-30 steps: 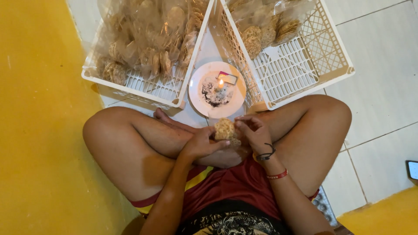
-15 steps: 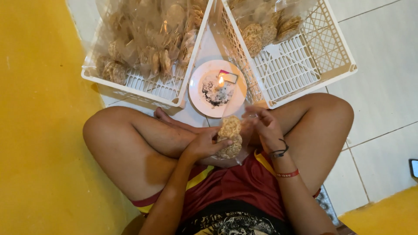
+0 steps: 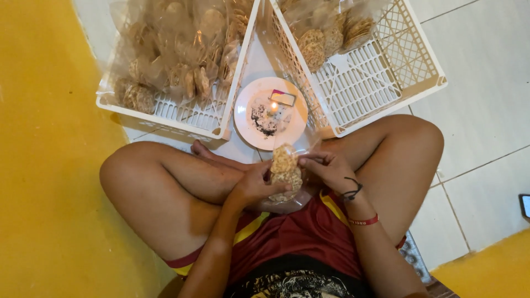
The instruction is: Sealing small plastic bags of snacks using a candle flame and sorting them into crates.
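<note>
The person sat cross-legged on the tiled floor point(image 3: 486, 110), both hands meeting over the lap. The left hand point(image 3: 255, 185) was closed around a stack of round brown crackers point(image 3: 285, 171), gripping it from the side with the thumb across the lower cracker, so the stack stood upright between the two hands. The right hand point(image 3: 327, 168) had its fingertips pinched at the stack's right edge, apparently on the thin clear plastic bag point(image 3: 301, 190) that wrapped the crackers, though the film was too faint to tell exactly where the fingers caught it. A black cord and a red band circled the right wrist. Just beyond the hands sat a white plate point(image 3: 245, 118) carrying a small lit candle point(image 3: 273, 107), dark soot marks and a little box. Farther beyond the left hand stood a white plastic crate point(image 3: 165, 116) filled with bagged crackers, and beyond the right hand a second white crate point(image 3: 397, 72) lay mostly bare, with a few bagged stacks at its far end. The floor to the left of the left hand was yellow.
</note>
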